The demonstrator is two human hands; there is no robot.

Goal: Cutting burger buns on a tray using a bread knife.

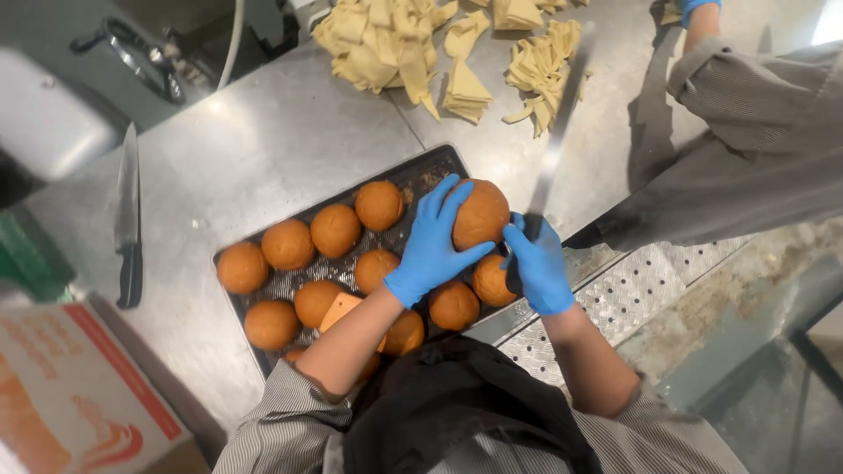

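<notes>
A: You're working over the steel bench (pixel 263 149), at its near edge, with the dark tray (pixel 430 167) of buns under your hands.

B: Your left hand (pixel 432 246) is clamping the round bun (pixel 481 213) above the tray. Your right hand (pixel 537 263) is gripping the long knife (pixel 549 167); I'd keep fingertips high, blade level.

A: A co-worker's sleeve (pixel 746 132) is crowding your right.

A tray (pixel 439 162) of buns lies on the steel counter (pixel 263 140), with 1 bun (pixel 480 213) held above its right end between the left hand (pixel 432 247) and the right hand (pixel 537 265). A knife (pixel 129 215) lies left of the tray, a box (pixel 75 395) nearer that corner, and pasta strips (pixel 386 39) behind.
</notes>
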